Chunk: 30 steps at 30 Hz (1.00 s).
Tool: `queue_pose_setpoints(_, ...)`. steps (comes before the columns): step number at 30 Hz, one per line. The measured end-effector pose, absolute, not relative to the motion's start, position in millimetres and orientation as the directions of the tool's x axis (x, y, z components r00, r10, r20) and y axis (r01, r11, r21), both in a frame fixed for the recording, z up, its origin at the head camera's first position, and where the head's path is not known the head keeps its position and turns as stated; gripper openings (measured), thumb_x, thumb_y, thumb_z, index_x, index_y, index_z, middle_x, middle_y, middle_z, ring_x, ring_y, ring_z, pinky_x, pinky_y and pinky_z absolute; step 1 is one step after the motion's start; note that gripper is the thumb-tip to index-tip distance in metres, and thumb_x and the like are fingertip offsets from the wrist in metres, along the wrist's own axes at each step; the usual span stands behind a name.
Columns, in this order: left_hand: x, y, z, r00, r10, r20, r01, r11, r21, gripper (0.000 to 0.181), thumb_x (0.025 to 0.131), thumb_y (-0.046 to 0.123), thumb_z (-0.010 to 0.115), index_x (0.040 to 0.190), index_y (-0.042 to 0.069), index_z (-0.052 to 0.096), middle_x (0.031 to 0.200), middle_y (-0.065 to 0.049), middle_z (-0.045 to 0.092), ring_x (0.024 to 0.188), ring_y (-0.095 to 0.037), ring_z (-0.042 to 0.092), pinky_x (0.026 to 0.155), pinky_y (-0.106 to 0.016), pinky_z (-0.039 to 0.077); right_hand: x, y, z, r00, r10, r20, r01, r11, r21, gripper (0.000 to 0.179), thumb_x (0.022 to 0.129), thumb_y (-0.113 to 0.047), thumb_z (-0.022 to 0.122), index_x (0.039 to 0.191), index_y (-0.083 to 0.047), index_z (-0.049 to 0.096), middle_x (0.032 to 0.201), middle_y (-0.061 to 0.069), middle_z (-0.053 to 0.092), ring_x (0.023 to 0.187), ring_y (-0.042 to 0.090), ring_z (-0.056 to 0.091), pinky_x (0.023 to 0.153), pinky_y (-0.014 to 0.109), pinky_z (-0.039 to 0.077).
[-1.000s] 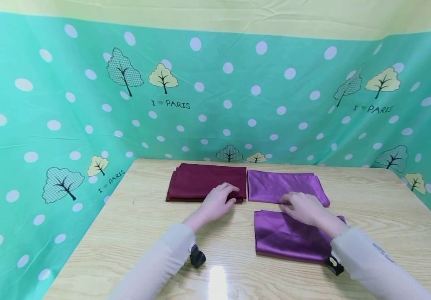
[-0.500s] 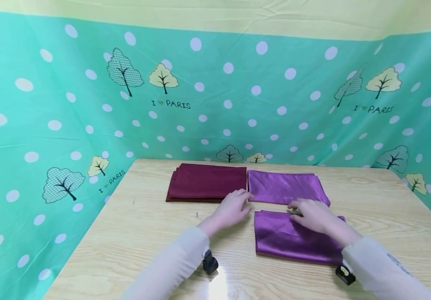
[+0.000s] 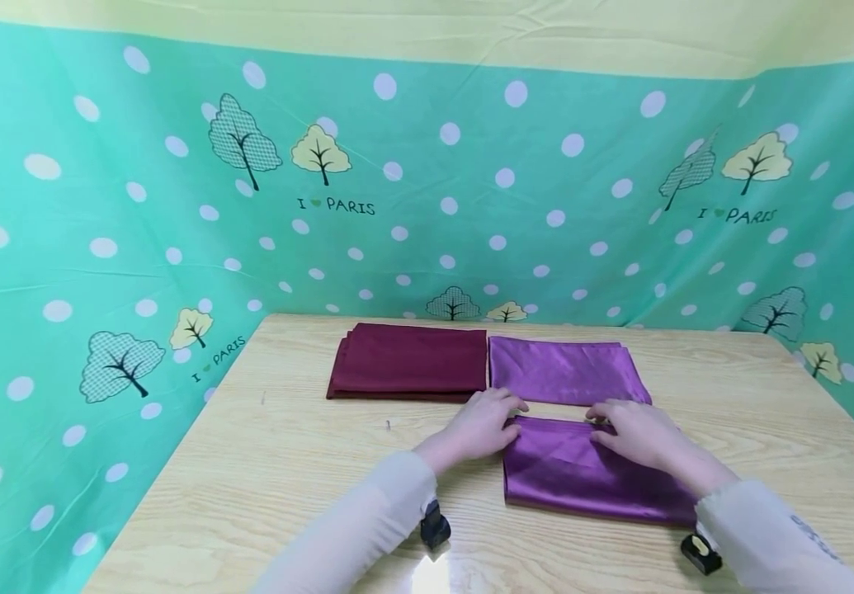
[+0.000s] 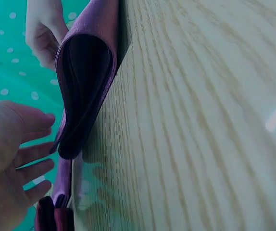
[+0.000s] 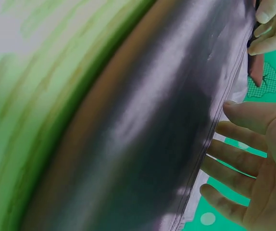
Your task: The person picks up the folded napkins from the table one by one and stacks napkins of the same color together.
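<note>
A folded dark purple satin cloth (image 3: 582, 474) lies on the table nearest the person. My left hand (image 3: 478, 425) is at its far left corner; in the left wrist view, the fingers (image 4: 34, 169) are spread beside the cloth's rounded fold (image 4: 87, 53). Along the far edge, my right hand (image 3: 642, 433) hovers over or touches the cloth. Seen from the right wrist, the thumb (image 5: 253, 114) meets the stitched edge, and the other fingers extend loosely past it. Neither hand visibly pinches the fabric.
Behind it lies a lighter purple folded cloth (image 3: 563, 370), with a folded maroon cloth (image 3: 412, 360) to its left. All rest on a light wooden table (image 3: 263, 487). A green dotted curtain (image 3: 412, 181) stands along the back and sides.
My left hand has moved right, from the maroon cloth's front edge to the near purple cloth's corner. My right hand has shifted slightly right and nearer. The cloths appear unmoved.
</note>
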<state>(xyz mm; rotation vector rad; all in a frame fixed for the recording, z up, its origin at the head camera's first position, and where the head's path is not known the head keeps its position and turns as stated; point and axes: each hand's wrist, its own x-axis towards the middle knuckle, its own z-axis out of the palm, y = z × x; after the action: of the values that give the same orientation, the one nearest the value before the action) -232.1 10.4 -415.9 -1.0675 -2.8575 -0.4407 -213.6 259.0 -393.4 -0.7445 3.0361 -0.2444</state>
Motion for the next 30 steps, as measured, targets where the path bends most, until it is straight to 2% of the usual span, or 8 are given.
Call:
queue_pose_setpoints(8,-230.1,19.5,-414.2,-0.742,0.663,0.1,0.666,0.714,0.215,0.028,0.087,0.029,0.059,0.112,0.018,0.062,0.112,0.003,0.061,0.108,-0.015,0.054,0.095,-0.033,0.04,-211.7,268.9,-395.2,-0.898,-0.439,0.025,-0.437,0.884,-0.163,0.024,0.08,-0.022,0.065,0.1,-0.008,0.065,0.102,0.011,0.066,0.098,0.035,0.06,0.079,0.052,0.047)
queue_pose_setpoints(21,-228.5,26.8,-416.8,-0.773,0.633,0.032,0.63,0.762,0.148,0.033,0.083,0.031,0.063,0.114,0.021,0.062,0.112,0.006,0.06,0.107,-0.012,0.054,0.095,-0.036,0.037,-208.2,283.0,-399.8,-0.904,-0.426,0.04,-0.428,0.893,-0.14,0.024,0.077,-0.021,0.068,0.097,-0.008,0.065,0.098,0.01,0.066,0.09,0.033,0.062,0.075,0.05,0.047)
queue_pose_setpoints(30,-227.1,28.5,-414.3,-0.785,0.618,0.036,0.615,0.772,0.159,0.032,0.081,0.029,0.066,0.112,0.022,0.063,0.109,0.007,0.06,0.105,-0.012,0.055,0.096,-0.036,0.036,-209.0,293.7,-402.5,-0.908,-0.417,0.029,-0.418,0.9,-0.125,0.026,0.074,-0.024,0.071,0.095,-0.009,0.065,0.094,0.007,0.065,0.085,0.031,0.062,0.07,0.049,0.048)
